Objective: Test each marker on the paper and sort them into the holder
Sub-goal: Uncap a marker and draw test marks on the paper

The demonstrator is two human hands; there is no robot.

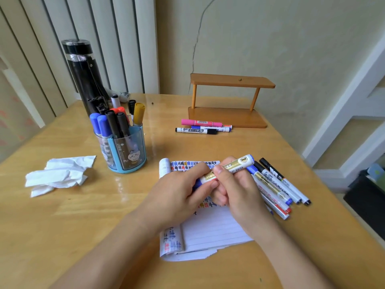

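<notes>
Both hands meet over the paper (210,228), which lies near the middle of the surface (83,226), toward its near edge. My left hand (181,190) curls its fingers round the lower blue end of the gold-labelled marker (231,166). My right hand (235,188) pinches the barrel, thumb on top. The marker is tilted, its other blue end up and pointing at the right edge, off the page. I can't tell if the cap is on or off.

The top of the paper is covered in rows of coloured test marks, and its left side curls up. The holder (125,151), blue and see-through, stands upright toward the far left corner. It is packed with markers (116,122): blue, black, orange and yellow caps.

The loose pile of markers (277,188) lies just beside the paper toward the right edge. Three more lie near the far edge against the wooden stand (229,117): pink marker (200,123), blue one (210,128), black one (195,131). A black flask (83,76) stands behind the holder. A crumpled tissue (58,174) lies near the left edge.
</notes>
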